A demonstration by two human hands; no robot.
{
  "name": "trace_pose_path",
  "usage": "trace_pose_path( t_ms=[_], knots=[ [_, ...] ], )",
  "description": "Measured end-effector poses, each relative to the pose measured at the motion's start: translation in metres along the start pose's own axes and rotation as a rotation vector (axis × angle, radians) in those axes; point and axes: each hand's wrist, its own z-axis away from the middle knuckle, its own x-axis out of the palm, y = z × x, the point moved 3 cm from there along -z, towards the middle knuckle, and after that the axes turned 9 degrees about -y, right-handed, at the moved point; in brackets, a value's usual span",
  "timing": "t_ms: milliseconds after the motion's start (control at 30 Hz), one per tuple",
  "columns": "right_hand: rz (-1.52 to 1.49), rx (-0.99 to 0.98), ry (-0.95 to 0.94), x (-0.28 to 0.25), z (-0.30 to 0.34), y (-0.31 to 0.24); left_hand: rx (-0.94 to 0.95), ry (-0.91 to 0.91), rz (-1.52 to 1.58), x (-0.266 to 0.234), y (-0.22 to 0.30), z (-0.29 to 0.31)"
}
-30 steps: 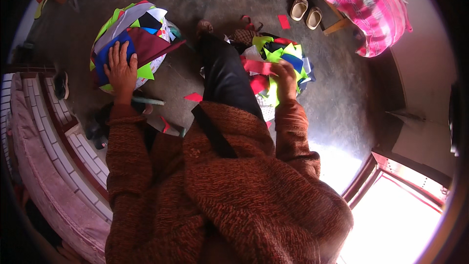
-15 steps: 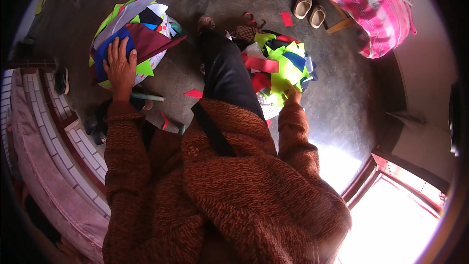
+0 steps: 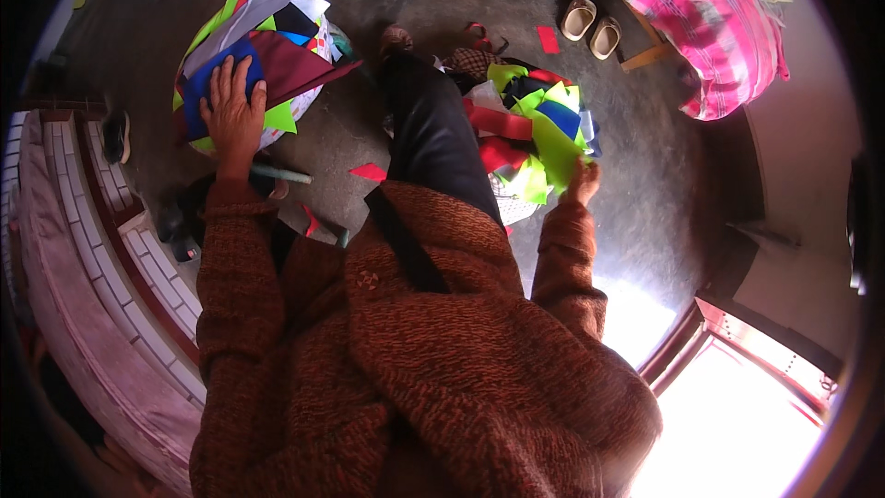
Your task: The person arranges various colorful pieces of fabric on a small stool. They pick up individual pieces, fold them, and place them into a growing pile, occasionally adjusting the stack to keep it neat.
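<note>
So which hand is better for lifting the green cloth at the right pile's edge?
Probably the right hand: it's beside the right pile, pinching the green cloth. The left hand lies flat on blue cloth on the left pile, with the leg in between.

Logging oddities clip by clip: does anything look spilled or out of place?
Yes: a red scrap near the beige shoes and another red piece beside the dark-trousered leg lie loose on the floor, apart from the left cloth heap and right heap.
</note>
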Motion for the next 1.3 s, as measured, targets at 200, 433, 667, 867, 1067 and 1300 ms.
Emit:
trace_pose_path(
  t_ms=[200, 433, 667, 867, 1067, 1300],
  knots=[
    [0.060, -0.133, -0.212, 0.037, -0.004, -0.113, -0.007, 0.021, 0.010, 0.001, -0.006, 0.001],
    [-0.325, 0.098, -0.840, 0.147, 0.052, -0.174, -0.012, 0.026, -0.007, 0.003, -0.009, 0.002],
    [0.822, 0.017, -0.691, 0.122, 0.002, -0.017, 0.006, 0.050, -0.008, 0.004, -0.003, 0.000],
    [1.014, -0.007, -0.517, 0.115, 0.020, -0.011, -0.003, 0.070, -0.010, 0.002, -0.006, 0.002],
    [1.092, 0.072, -0.475, 0.120, 0.026, -0.022, 0.002, 0.053, -0.004, -0.002, -0.002, 0.002],
    [0.842, -0.089, -0.451, 0.098, 0.027, -0.041, -0.001, 0.079, 0.017, -0.002, -0.002, 0.003]
  ],
)
